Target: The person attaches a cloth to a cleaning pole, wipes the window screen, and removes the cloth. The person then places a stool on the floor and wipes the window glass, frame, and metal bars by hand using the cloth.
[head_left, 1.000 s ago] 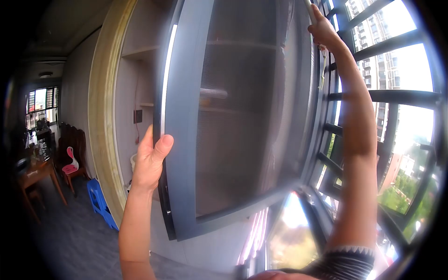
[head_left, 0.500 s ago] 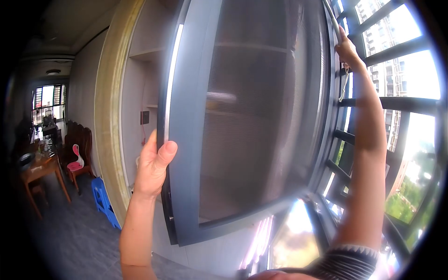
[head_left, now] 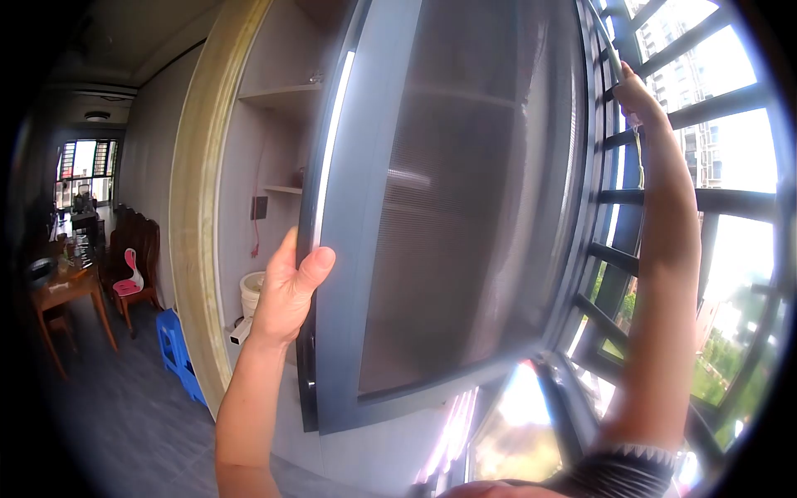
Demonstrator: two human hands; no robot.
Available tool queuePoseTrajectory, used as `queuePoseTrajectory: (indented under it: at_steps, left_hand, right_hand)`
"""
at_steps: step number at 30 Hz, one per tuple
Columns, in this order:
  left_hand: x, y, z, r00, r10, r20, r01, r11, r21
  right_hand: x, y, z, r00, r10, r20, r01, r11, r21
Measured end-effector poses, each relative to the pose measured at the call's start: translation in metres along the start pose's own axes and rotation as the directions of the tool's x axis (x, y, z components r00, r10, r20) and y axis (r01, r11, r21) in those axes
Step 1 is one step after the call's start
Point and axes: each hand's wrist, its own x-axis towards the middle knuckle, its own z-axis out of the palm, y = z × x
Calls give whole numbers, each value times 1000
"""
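A grey-framed window sash (head_left: 353, 249) with a mesh screen stands swung open in front of me. My left hand (head_left: 286, 290) is closed around its left edge, the thumb lying on the frame and the fingers partly hidden behind it. High on the right, my right hand (head_left: 641, 98) is raised beside the outer bars and wrapped around a thin pale rod (head_left: 613, 54). What the rod's upper end joins is out of view. A light cord (head_left: 640, 162) dangles just below that hand.
Dark window bars (head_left: 730, 202) run along the right, with buildings and greenery beyond. Behind the sash stands a shelved cabinet (head_left: 278, 95) holding a white bucket (head_left: 251, 289). A blue plastic stool (head_left: 178, 357), a wooden table (head_left: 70, 290) and chairs are at left.
The sash's free edge and my left hand have shifted right in view, showing more cabinet and the bucket. My right hand sits slightly lower and further right, still on the rod.
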Motion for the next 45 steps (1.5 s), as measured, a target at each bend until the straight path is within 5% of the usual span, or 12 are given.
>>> queuePoseTrajectory:
  at_steps: [2, 12, 18, 24, 27, 28, 31, 32, 35, 37, 41, 45]
  left_hand:
    - [-1, -1, 1, 1000, -5, 3, 5, 1000, -16]
    - [2, 0, 2, 1000, 28, 11, -29, 999, 45]
    - [4, 4, 5, 997, 75, 21, -76, 991, 110]
    - [4, 5, 3, 994, 89, 57, -94, 991, 98]
    - [7, -2, 0, 994, 89, 59, -95, 990, 108]
    - [6, 0, 0, 995, 72, 68, -78, 993, 92]
    - [6, 5, 3, 996, 65, 58, -71, 992, 102]
    - [6, 5, 4, 997, 66, 46, -71, 991, 114]
    - [8, -3, 0, 993, 85, 77, -91, 993, 69]
    - [10, -2, -1, 995, 82, 64, -89, 989, 116]
    - [8, -1, -2, 995, 20, 94, -29, 995, 99]
    - [9, 7, -10, 988, -89, 125, 66, 983, 173]
  right_hand:
    - [-51, -67, -6, 992, 113, 51, -113, 994, -3]
    - [-89, -153, -4, 968, -250, -18, 251, 966, 64]
    - [-161, -165, 42, 981, -192, -26, 194, 969, 155]
    - [-424, -112, 98, 956, -145, 256, 70, 958, 279]
    - [-615, -94, 116, 919, 3, 395, -94, 973, 210]
    - [-681, -93, 105, 808, 169, 564, -259, 962, 83]
    - [-852, -84, 62, 787, 90, 610, -247, 953, 178]
    - [-865, -98, 38, 681, 194, 706, -346, 935, 77]
    - [-836, -124, 24, 717, 173, 675, -348, 928, 132]
    - [-753, -145, 30, 867, 15, 498, -130, 971, 198]
    - [-635, -149, 31, 863, 109, 493, -285, 911, 298]
    - [-666, -133, 33, 927, 2, 375, -139, 930, 339]
